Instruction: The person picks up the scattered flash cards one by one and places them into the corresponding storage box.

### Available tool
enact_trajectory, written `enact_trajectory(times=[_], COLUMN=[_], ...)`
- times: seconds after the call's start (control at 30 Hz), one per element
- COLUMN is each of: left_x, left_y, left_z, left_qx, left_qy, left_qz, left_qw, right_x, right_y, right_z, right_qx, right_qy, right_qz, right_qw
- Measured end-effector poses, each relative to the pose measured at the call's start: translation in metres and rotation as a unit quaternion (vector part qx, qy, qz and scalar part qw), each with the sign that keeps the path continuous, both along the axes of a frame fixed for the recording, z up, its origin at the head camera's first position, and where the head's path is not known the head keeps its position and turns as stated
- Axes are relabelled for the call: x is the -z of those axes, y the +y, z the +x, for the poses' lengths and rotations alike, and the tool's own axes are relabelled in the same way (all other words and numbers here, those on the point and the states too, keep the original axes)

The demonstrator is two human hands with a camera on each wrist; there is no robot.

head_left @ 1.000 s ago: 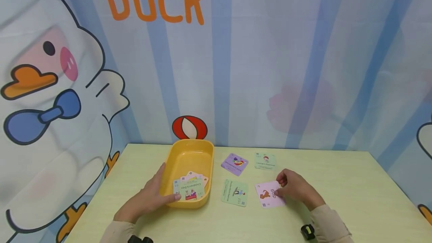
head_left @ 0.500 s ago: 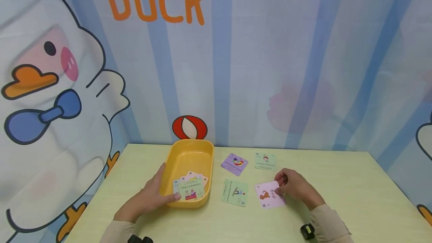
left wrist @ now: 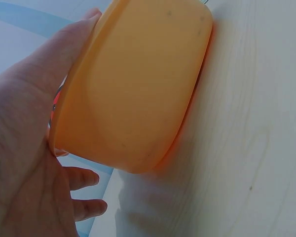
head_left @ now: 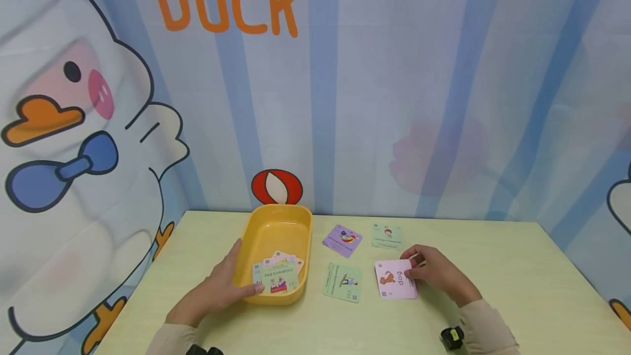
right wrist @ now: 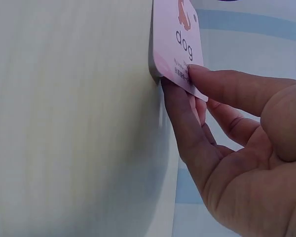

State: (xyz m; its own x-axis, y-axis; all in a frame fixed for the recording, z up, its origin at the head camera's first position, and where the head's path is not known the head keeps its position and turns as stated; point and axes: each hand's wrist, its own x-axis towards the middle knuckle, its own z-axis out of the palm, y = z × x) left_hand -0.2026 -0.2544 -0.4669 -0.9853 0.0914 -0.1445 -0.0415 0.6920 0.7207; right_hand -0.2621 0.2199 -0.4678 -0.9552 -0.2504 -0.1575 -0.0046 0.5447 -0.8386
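Note:
In the head view a yellow plastic tray [head_left: 276,208] stands left of centre with several picture cards [head_left: 279,277] in its near end. My left hand [head_left: 217,289] holds the tray at its near left corner, thumb over the rim; the left wrist view shows the tray's outer side [left wrist: 138,89] beside that hand [left wrist: 29,113]. My right hand [head_left: 439,274] pinches a pink card marked "dog" [head_left: 391,281] by its right edge. In the right wrist view the thumb of this hand [right wrist: 246,148] lies on the card's face [right wrist: 172,44], with a finger under its edge.
Beside the tray lie a purple fruit card [head_left: 342,240] and a green card with a figure [head_left: 343,282]. Another green card [head_left: 387,235] lies farther back on the pale table [head_left: 483,278]. A printed curtain [head_left: 365,97] hangs behind the table.
The dog card has turned straighter and moved slightly away from the table's front, along with my right hand. My left hand and the tray have kept their place.

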Motion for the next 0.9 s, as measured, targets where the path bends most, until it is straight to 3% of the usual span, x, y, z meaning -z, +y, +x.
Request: enact_trajectory(times=[0.9], left_x=[-0.0002], left_y=[0.0006], left_z=[0.0005], left_qx=[0.002], left_qy=[0.003], left_qz=[0.008], left_qw=[1.0], right_x=[0.0016], right_y=[-0.0012], right_z=[0.0039], right_qx=[0.008], right_qy=[-0.027], right_qz=[-0.026], right_qw=[0.999])
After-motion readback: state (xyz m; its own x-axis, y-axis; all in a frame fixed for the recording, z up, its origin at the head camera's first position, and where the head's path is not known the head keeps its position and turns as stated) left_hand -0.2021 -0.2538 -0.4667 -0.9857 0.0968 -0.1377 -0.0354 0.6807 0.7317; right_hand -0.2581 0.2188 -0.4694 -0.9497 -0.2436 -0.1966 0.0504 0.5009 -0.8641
